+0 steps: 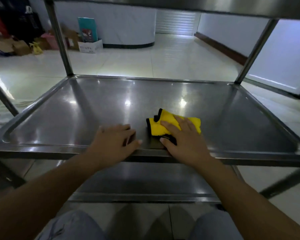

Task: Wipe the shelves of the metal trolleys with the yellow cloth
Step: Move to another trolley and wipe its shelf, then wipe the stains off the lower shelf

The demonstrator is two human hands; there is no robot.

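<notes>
We are resting our left hand flat and empty on the front of the middle shelf, and our right hand is pressing open-palmed on the cloth, gripping nothing. The cloth is looking soft, light and bunched, so we are judging a flat palm on its middle holds best. Its long axis is running left to right, near the front edge.

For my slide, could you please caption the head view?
Right hand presses the yellow cloth onto the trolley's middle shelf; left hand rests flat at its front edge.
</notes>
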